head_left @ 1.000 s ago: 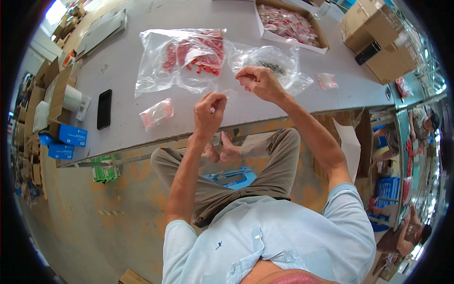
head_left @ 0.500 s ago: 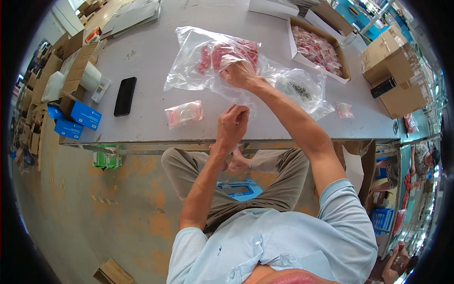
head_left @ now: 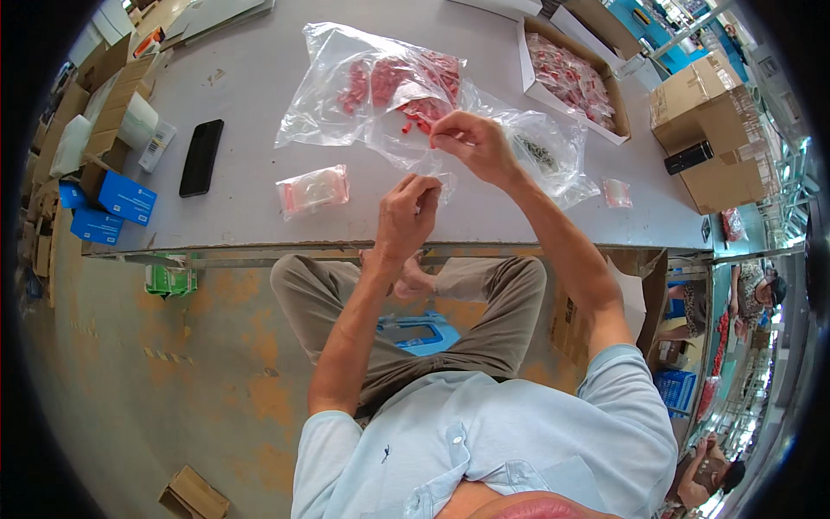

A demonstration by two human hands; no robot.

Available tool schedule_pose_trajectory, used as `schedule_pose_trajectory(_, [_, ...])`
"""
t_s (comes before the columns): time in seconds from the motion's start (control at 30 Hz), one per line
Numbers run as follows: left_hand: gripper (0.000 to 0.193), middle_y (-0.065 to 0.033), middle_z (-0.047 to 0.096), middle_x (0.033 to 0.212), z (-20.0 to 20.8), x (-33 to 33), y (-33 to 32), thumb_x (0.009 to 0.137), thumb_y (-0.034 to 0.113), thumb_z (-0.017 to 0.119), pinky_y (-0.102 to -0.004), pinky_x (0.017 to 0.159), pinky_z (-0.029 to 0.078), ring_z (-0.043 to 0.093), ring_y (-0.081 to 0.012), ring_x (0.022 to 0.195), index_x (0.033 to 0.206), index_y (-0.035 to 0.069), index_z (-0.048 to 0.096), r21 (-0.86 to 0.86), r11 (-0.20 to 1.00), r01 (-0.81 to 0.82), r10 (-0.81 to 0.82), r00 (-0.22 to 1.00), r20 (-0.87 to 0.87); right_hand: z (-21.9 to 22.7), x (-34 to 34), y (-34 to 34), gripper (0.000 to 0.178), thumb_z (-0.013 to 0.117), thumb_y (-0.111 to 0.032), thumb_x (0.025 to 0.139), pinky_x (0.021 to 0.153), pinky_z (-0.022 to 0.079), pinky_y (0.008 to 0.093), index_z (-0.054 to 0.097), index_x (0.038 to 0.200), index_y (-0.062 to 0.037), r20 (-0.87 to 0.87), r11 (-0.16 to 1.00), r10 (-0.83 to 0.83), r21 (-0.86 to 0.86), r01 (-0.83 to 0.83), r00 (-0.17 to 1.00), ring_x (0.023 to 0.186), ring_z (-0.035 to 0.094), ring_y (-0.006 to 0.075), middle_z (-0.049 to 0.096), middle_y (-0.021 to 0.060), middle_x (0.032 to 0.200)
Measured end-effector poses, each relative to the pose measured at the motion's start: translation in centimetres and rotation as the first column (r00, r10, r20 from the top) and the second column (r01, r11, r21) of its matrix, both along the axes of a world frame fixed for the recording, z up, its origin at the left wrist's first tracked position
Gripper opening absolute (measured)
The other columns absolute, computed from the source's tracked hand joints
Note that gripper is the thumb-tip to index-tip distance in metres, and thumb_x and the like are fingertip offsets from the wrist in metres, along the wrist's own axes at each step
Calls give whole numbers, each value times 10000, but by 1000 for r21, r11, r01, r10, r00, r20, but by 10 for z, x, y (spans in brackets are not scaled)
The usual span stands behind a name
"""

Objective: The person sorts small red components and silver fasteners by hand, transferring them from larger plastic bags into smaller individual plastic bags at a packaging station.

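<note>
Workshop, small-goods kind, I'd say, going by my remote feed.
I get a long grey worktable (head_left: 251, 156), clear bag of red pieces (head_left: 389, 82), shallow white box (head_left: 526, 65) full of small packets (head_left: 571, 82), cardboard cartons (head_left: 692, 97), scuffed floor (head_left: 173, 415) with orange patches (head_left: 275, 402), boxes (head_left: 41, 259) crowding the left edge, two other people (head_left: 752, 290) off right.

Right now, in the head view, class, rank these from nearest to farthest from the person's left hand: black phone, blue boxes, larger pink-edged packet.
From the left hand:
1. Larger pink-edged packet: just to its left, on the table.
2. Black phone: farther left.
3. Blue boxes: farthest, by the table's left end.
</note>
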State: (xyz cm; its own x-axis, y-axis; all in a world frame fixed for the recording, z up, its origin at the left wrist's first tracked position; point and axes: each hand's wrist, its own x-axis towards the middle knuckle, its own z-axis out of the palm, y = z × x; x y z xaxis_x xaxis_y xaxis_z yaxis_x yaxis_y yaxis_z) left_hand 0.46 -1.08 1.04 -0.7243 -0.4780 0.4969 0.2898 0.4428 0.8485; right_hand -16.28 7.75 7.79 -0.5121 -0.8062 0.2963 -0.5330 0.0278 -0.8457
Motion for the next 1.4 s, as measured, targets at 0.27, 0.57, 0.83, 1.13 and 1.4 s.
schedule_pose_trajectory(0.27, [105, -142, 679, 883, -1, -1, 5, 908, -19, 688, -362, 649, 545, 689, -275, 720, 1009, 4, 705, -42, 999, 13, -12, 999, 35, 13, 19, 40, 86, 759, -48, 906, 725, 577, 312, 747, 991, -51, -184, 993, 121, 36, -117, 975, 847, 717, 141, 759, 36, 938])
schedule_pose_trajectory(0.57, [92, -105, 702, 871, -1, 0, 6, 904, -25, 707, -311, 654, 528, 681, -192, 724, 993, -7, 718, -30, 999, 28, -28, 1000, 10, 9, 15, 53, 59, 778, -89, 904, 959, 532, 378, 748, 946, -60, -496, 952, 284, 248, -180, 821, 1031, 687, 260, 741, 51, 981])
schedule_pose_trajectory(0.83, [88, -128, 703, 887, 2, 0, 6, 901, -27, 689, -330, 650, 549, 694, -237, 720, 984, -2, 708, -11, 999, 35, -34, 999, 35, 2, -19, -10, 178, 774, -173, 895, 711, 569, 382, 744, 982, -20, -301, 977, -75, 168, 130, 951, 768, 731, 238, 741, 121, 825])
schedule_pose_trajectory(1.13, [74, -128, 703, 856, 2, -6, 9, 894, -22, 694, -316, 640, 528, 686, -221, 705, 967, -19, 709, -2, 1000, 12, -12, 999, 45, -48, -42, -79, 233, 714, -179, 870, 784, 566, 424, 707, 1025, -6, -623, 851, 154, 478, 217, 767, 841, 718, 375, 735, 221, 867])
schedule_pose_trajectory(1.4, [79, -134, 693, 889, -10, -2, 4, 908, -7, 679, -368, 635, 551, 682, -278, 680, 980, 20, 697, -50, 998, -29, 30, 1000, 11, 13, -6, -3, 96, 667, -89, 997, 535, 538, 236, 699, 1036, -7, 137, 974, 22, 218, -52, 990, 645, 643, 64, 686, 18, 771])
